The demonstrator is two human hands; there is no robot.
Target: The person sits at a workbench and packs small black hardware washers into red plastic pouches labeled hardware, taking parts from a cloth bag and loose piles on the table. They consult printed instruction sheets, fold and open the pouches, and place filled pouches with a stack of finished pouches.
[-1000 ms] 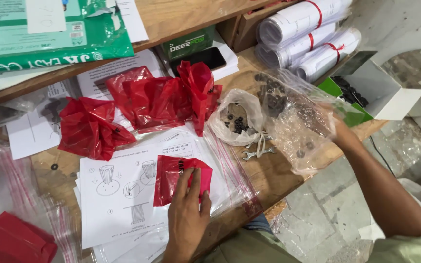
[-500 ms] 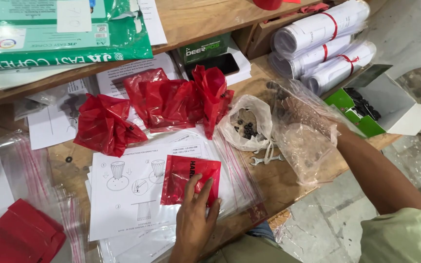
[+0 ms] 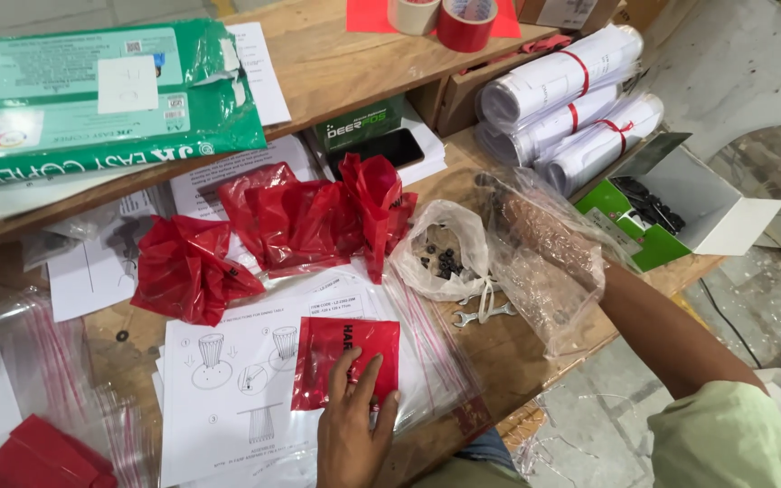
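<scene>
A cluttered wooden workbench [image 3: 517, 348] fills the view, with a raised shelf behind it. Near the front edge lies a flat red pouch [image 3: 346, 361] on a clear zip bag holding a printed instruction sheet [image 3: 228, 389]. The left hand [image 3: 354, 434] rests flat on the pouch's lower edge, fingers spread and pressing down, not gripping. To the right of the pouch, the right hand [image 3: 549, 244] is thrust inside a large clear plastic bag [image 3: 544, 271]; through the film its fingers look loosely extended, and whether they grasp anything I cannot tell. Between pouch and clear bag sit a small white bag of dark hardware [image 3: 440, 258] and a metal spanner [image 3: 485, 314]. Behind the pouch lie crumpled red bags [image 3: 291, 221].
</scene>
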